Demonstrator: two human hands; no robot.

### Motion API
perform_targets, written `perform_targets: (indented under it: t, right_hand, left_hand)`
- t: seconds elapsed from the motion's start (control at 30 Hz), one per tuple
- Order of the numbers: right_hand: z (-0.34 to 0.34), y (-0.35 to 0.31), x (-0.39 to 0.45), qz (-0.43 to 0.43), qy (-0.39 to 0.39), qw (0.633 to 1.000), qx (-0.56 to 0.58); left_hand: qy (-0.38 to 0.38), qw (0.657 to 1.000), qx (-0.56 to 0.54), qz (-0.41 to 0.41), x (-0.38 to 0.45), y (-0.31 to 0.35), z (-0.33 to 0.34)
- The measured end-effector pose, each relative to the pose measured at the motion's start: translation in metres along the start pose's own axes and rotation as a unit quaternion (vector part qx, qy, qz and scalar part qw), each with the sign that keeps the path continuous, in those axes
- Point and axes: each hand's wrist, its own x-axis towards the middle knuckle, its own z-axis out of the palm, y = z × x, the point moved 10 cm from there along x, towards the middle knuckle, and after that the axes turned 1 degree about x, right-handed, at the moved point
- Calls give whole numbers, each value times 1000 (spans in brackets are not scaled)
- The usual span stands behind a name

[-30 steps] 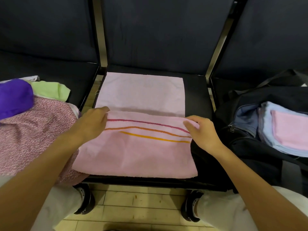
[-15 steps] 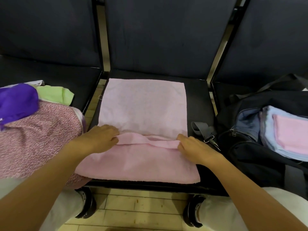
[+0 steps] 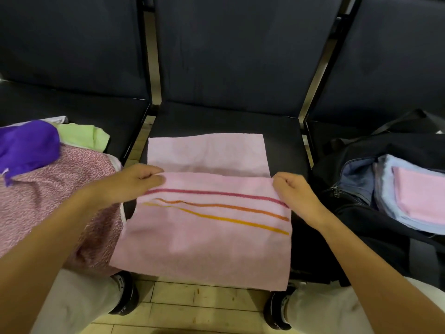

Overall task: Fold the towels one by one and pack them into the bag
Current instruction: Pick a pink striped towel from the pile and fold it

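A pink towel (image 3: 207,239) with three coloured stripes lies on the middle black seat (image 3: 224,121), its near part hanging over the seat's front edge. My left hand (image 3: 134,182) pinches the towel's lifted edge at the left corner. My right hand (image 3: 291,191) pinches the same edge at the right corner. The far part of the towel lies flat on the seat behind the lifted edge. An open black bag (image 3: 361,213) sits on the right seat with folded blue and pink towels (image 3: 414,196) inside.
On the left seat lies a pile of cloths: a pink patterned one (image 3: 48,196), a purple one (image 3: 26,145) and a light green one (image 3: 81,136). Seat backs stand behind. My knees and shoes show over the tiled floor (image 3: 204,302) below.
Half a second ago both hands pressed the folded towel low on the seat, stripes hidden. Now they hold an edge raised, the striped face shows and the towel hangs over the seat front.
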Motion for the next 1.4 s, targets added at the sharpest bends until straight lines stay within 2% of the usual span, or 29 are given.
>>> perform_targets:
  t: [0.07,0.13,0.2,0.27,0.43,0.57,0.7,0.8,0.9,1.1,1.27,1.4]
  right_hand:
    - [-5,-5,5,14,19,996,81]
    - [-10,-6,11,19,46,990,131]
    - [-16,-7,16,8,79,983,163]
    - [-21,-8,25,-5,101,983,150]
    - [-22,-13,67,-28,111,993,26]
    - [-15,-21,116,-49,101,990,-86]
    - [-16,-19,156,-59,125,978,-155]
    - [-12,-12,174,-40,125,976,-172]
    - [-6,-10,182,-35,109,973,-201]
    - [14,-11,185,-67,15,952,-299]
    - [22,-10,182,-57,-29,958,-279]
    - [20,-18,169,-62,-27,970,-234]
  left_hand:
    - [37,999,-31,21,-1,13,-16]
    - [119,992,-36,18,4,16,-38]
    - [194,980,-40,-10,9,12,-57]
    - [226,973,-26,-46,19,4,-68]
    - [229,965,93,-92,53,-7,-78]
    - [250,943,194,-106,74,-16,-90]
    - [288,918,244,-123,84,-22,-99]
    - [287,906,279,-136,92,-26,-101]
    - [257,913,286,-138,102,-35,-98]
    - [200,933,267,-137,115,-46,-87]
    - [192,936,265,-128,117,-46,-87]
    - [206,943,239,-110,111,-38,-95]
